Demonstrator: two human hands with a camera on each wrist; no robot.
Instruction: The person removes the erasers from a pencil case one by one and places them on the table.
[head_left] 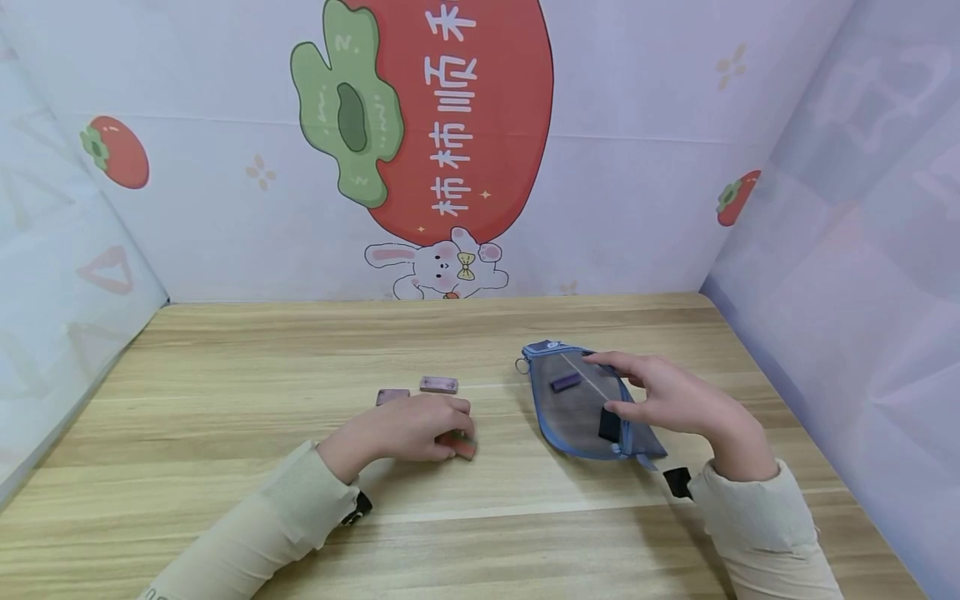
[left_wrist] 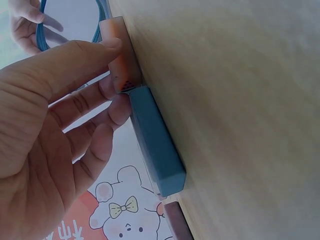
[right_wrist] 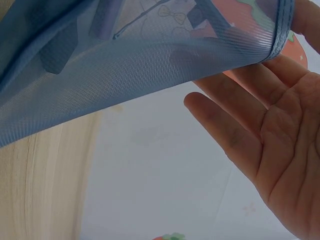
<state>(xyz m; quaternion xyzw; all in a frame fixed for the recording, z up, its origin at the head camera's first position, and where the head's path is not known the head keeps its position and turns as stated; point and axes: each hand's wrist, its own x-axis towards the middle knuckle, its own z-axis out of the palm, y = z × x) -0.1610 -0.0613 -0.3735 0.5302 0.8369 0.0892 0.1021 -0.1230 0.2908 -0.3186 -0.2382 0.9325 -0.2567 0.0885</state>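
Hand status: the two hands are apart, each engaged with a separate item on the desk [head_left: 465,550].

Left hand [head_left: 416,427]: positioned left of the pouch, between the desk's left and right edges. The thumb and forefinger pinch an orange block [left_wrist: 122,67]. The remaining fingers are bent beneath the thumb in the left wrist view. The orange block is low over the desk surface; contact with the surface cannot be determined. In the same view, a teal block [left_wrist: 157,142] lies end to end with the orange block, and a reddish-brown block [left_wrist: 178,221] is located beyond it.

Loose blocks: the left purple block [head_left: 393,396] lies just beyond the left hand, on the side toward the far edge. The right purple block [head_left: 438,384] lies near it, slightly closer to the far edge.

Right hand [head_left: 667,396]: positioned on the right side of the pouch, toward the desk's right edge. It holds the rim of the mesh pouch [head_left: 551,417], with the thumb and forefinger spread and the other fingers extended on the far side of the mesh. The pouch has blue trim and a small ring [head_left: 522,365] at its far left corner. A dark purple block [head_left: 566,382] and a black piece [head_left: 610,425] are visible through the mesh.

Surroundings: a printed backdrop [head_left: 630,208] stands along the desk's far edge.
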